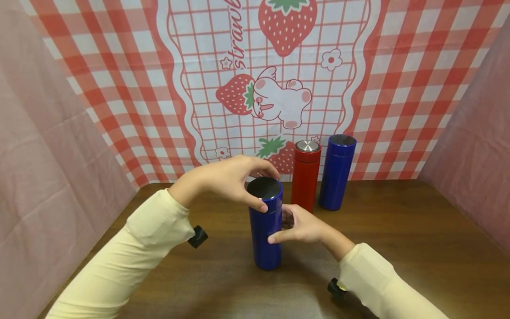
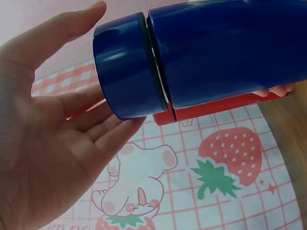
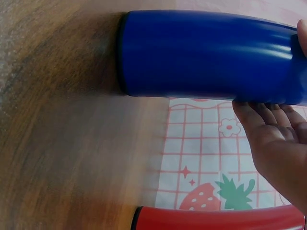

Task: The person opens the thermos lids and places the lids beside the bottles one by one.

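A blue thermos flask point(image 1: 266, 239) with a black-topped lid point(image 2: 122, 67) stands upright on the wooden table, between both hands. My left hand point(image 1: 233, 179) arches over the lid from the left. Its fingers reach behind the lid and the thumb lies in front; in the left wrist view a gap shows between palm and lid. Lower down, my right hand point(image 1: 300, 226) holds the flask's body from the right, thumb in front and fingertips against the far side, as the right wrist view point(image 3: 280, 129) of that hand shows.
Behind the right hand stands a red thermos flask point(image 1: 306, 177) with a silver top. A second blue flask point(image 1: 336, 175) is just right of it. A checked strawberry cloth point(image 1: 135, 88) hangs at the back, and pink cloth point(image 1: 48, 133) covers the sides.
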### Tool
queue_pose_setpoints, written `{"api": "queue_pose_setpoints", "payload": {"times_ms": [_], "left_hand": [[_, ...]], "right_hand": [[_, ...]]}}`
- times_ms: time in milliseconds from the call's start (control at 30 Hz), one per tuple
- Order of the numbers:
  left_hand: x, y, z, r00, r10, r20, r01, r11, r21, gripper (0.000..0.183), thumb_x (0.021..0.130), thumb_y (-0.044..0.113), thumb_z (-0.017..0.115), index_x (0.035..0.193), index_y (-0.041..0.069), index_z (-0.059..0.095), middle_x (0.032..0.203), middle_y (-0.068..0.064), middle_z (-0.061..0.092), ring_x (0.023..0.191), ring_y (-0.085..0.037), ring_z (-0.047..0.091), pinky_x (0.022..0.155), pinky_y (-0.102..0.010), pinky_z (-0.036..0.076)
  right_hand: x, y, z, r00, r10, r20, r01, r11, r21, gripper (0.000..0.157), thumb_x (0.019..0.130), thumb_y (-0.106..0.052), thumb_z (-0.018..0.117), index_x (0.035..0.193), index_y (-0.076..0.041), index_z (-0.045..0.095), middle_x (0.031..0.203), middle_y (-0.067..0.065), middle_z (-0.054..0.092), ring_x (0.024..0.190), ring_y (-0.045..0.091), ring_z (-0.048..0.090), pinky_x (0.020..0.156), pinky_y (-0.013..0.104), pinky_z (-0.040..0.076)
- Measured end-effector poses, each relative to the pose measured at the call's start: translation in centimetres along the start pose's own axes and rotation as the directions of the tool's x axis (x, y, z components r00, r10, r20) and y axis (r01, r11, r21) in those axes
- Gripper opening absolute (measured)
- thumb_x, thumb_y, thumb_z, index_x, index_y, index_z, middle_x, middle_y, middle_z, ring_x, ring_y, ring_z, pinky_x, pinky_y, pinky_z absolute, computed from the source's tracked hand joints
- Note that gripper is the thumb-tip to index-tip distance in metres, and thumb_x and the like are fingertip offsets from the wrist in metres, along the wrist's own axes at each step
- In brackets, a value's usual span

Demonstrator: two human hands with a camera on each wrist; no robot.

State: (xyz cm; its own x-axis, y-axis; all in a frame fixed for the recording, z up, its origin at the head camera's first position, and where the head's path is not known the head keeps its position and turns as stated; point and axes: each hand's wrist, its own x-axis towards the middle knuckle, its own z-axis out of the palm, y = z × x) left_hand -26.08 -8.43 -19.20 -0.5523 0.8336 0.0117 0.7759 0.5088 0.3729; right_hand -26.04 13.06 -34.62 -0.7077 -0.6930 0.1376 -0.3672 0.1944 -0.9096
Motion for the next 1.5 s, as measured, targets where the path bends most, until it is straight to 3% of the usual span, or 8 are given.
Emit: {"api": "queue_pose_setpoints", "payload": {"times_ms": [167, 400, 933, 1167, 1500], "left_hand": [[0.0, 0.1, -0.1, 1.0, 0.021, 0.017, -0.021, 0.999, -0.031, 0.058, 0.079, 0.023, 0.076, 0.131, 0.009, 0.052, 0.13, -0.003, 0.061, 0.123, -0.015, 0.056, 0.105, -0.034, 0.046], [0.0, 0.1, -0.2, 0.999, 0.047, 0.026, -0.046, 0.998, -0.037, 0.052, 0.082, 0.022, 0.071, 0.129, 0.009, 0.054, 0.127, -0.004, 0.062, 0.119, -0.015, 0.059, 0.103, -0.034, 0.048], [-0.1, 0.3, 0.0, 1.0, 0.025, 0.004, -0.025, 1.0, -0.02, 0.049, 0.081, 0.021, 0.071, 0.127, 0.009, 0.056, 0.124, -0.003, 0.064, 0.114, -0.016, 0.061, 0.096, -0.033, 0.052], [0.0, 0.5, 0.2, 0.998, -0.044, -0.042, 0.045, 0.999, 0.014, 0.049, 0.08, 0.029, 0.075, 0.122, 0.011, 0.06, 0.117, -0.001, 0.067, 0.11, -0.013, 0.061, 0.099, -0.036, 0.051], [0.1, 1.0, 0.4, 0.991, -0.095, -0.095, 0.102, 0.992, 0.071, 0.052, 0.077, 0.037, 0.078, 0.116, 0.007, 0.063, 0.105, -0.002, 0.071, 0.095, -0.011, 0.065, 0.082, -0.024, 0.056]], "right_hand": [[0.1, -0.2, -0.2, 1.0, 0.01, 0.015, -0.01, 1.0, -0.013, 0.062, 0.08, -0.026, 0.078, 0.129, 0.002, 0.051, 0.121, 0.018, 0.067, 0.11, 0.019, 0.065, 0.1, 0.038, 0.051], [0.0, -0.4, -0.3, 0.999, 0.035, 0.016, -0.035, 0.999, -0.035, 0.064, 0.079, -0.027, 0.079, 0.129, 0.001, 0.051, 0.121, 0.017, 0.067, 0.111, 0.023, 0.065, 0.1, 0.037, 0.051], [0.0, -0.8, -0.5, 0.996, 0.083, 0.041, -0.083, 0.997, -0.009, 0.069, 0.078, -0.026, 0.08, 0.133, 0.0, 0.048, 0.127, 0.017, 0.064, 0.118, 0.028, 0.061, 0.106, 0.046, 0.045], [0.0, -0.7, -0.5, 0.996, 0.083, 0.034, -0.082, 0.996, -0.022, 0.068, 0.078, -0.028, 0.079, 0.133, 0.0, 0.049, 0.126, 0.016, 0.065, 0.117, 0.027, 0.062, 0.105, 0.046, 0.046], [0.0, -0.6, -0.4, 0.996, 0.082, 0.028, -0.081, 0.996, -0.02, 0.066, 0.079, -0.027, 0.079, 0.131, 0.0, 0.051, 0.125, 0.017, 0.065, 0.116, 0.028, 0.062, 0.104, 0.046, 0.047]]}}
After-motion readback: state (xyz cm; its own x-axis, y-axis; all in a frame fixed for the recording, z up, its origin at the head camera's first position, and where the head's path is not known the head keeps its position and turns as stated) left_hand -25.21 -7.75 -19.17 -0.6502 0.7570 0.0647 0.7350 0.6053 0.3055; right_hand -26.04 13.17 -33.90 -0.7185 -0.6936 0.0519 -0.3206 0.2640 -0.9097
